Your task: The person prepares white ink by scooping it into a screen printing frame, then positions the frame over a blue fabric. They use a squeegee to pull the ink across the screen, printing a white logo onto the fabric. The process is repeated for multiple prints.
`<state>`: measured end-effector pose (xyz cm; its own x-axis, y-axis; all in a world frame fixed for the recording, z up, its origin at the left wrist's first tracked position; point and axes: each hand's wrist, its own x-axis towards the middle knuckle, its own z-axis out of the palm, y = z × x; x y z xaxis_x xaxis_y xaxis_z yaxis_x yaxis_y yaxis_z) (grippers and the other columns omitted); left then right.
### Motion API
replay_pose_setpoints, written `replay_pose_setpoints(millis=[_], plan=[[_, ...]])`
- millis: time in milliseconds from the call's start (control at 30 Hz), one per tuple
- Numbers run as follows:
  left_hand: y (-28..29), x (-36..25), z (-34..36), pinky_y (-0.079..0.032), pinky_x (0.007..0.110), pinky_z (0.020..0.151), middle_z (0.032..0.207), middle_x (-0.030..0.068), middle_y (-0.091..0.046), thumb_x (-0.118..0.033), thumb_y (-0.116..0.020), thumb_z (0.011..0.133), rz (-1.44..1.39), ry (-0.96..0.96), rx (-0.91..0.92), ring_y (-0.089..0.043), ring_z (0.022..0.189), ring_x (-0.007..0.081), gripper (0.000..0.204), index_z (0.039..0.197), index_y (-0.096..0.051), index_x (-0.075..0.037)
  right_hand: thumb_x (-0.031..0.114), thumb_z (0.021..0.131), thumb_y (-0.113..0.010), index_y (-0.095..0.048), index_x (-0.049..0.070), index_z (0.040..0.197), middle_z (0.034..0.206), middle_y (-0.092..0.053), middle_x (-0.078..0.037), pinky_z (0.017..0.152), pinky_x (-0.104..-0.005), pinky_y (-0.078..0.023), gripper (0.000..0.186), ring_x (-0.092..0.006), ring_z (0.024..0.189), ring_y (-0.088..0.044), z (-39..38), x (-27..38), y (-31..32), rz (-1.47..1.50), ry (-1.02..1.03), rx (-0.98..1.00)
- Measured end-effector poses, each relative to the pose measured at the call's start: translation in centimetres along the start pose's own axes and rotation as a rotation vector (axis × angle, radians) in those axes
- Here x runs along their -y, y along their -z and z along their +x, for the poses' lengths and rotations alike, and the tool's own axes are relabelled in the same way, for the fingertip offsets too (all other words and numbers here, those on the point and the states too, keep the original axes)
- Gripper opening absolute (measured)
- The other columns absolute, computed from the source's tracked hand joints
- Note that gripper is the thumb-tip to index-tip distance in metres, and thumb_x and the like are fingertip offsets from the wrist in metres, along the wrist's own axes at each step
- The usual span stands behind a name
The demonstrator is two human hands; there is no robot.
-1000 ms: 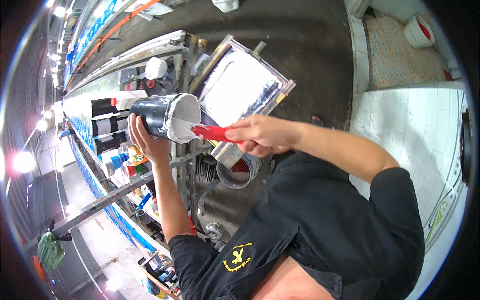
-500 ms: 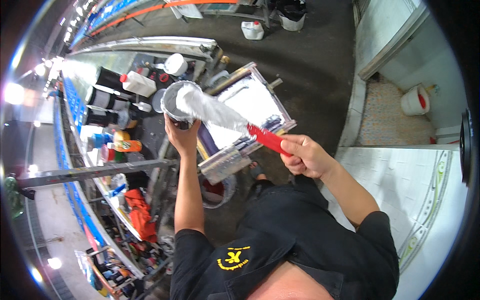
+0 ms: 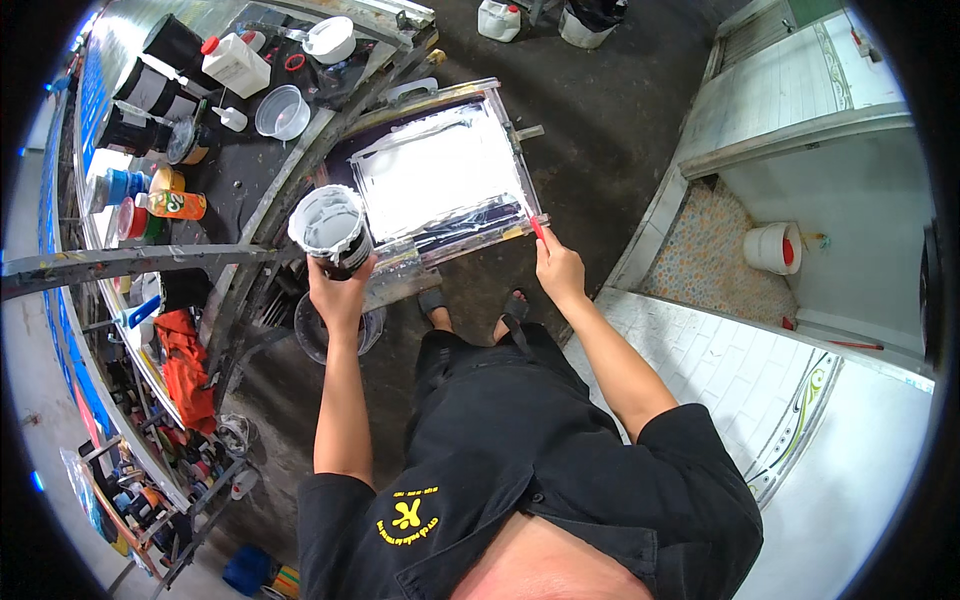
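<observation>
Shifting from tub (image 3: pixel 328 250) to white-coated frame (image 3: pixel 515 150), the right hand (image 3: pixel 560 270) is pinching the red spatula handle (image 3: pixel 537 228); the left hand (image 3: pixel 338 295) is clasping the tub near the frame, where work is now centring.

Dim floor (image 3: pixel 620 130), bowed edges, black corners

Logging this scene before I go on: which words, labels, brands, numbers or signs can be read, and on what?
Black shirt: yellow lettering around an emblem; I don't copy lettering.
Orange bottle: large label characters, likewise not copied.
Black jars: markings too small to read.
Bucket in the left hand: none I can make out.
</observation>
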<state>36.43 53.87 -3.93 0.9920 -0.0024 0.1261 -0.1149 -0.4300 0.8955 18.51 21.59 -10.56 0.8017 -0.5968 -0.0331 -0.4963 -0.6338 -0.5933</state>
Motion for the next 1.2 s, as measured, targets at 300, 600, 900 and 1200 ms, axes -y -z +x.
replay_pose_setpoints(millis=[300,600,900,1200], plan=[[0.3,4.2,1.3,-0.050,0.046,0.107,0.141,0.0205,-0.059,-0.022,-0.101,0.061,0.285,-0.271,0.047,-0.059,0.127,0.0389,0.106,0.152,-0.049,-0.004,0.025,0.106,-0.067,-0.066,0.003,0.139,0.070,-0.053,0.005,0.046,-0.0204,-0.033,0.040,-0.0022,0.056,-0.046,1.3,4.3,8.6,0.955,-0.555,0.210],[-5.0,5.1,4.8,-0.047,0.048,0.112,0.147,0.0203,-0.054,-0.021,-0.100,0.061,0.200,-0.306,0.198,-0.054,0.135,0.0416,0.112,0.157,-0.043,-0.005,0.020,0.103,-0.069,-0.073,-0.002,0.128,0.073,-0.062,0.004,0.053,-0.0232,-0.038,0.034,-0.0027,0.061,-0.049,6.2,19.7,23.8,0.406,-0.090,0.517],[-4.9,3.5,4.4,-0.047,0.047,0.114,0.148,0.0186,-0.056,-0.015,-0.101,0.055,-0.046,-0.375,0.145,-0.054,0.135,0.0406,0.113,0.154,-0.047,-0.007,0.029,0.088,-0.078,-0.081,0.016,0.111,0.083,-0.069,-0.013,0.075,-0.0460,-0.055,0.027,-0.0326,0.084,-0.071,11.5,35.9,13.5,-0.734,0.973,0.502],[-0.2,8.2,11.0,-0.052,0.046,0.103,0.131,0.0206,-0.060,-0.024,-0.101,0.062,-0.156,-0.108,-0.314,-0.062,0.121,0.0387,0.105,0.149,-0.048,0.001,0.018,0.095,-0.077,-0.069,0.003,0.135,0.099,-0.070,-0.009,0.070,-0.0274,-0.050,0.044,-0.0143,0.076,-0.062,7.5,46.8,10.7,0.075,0.952,0.507]])
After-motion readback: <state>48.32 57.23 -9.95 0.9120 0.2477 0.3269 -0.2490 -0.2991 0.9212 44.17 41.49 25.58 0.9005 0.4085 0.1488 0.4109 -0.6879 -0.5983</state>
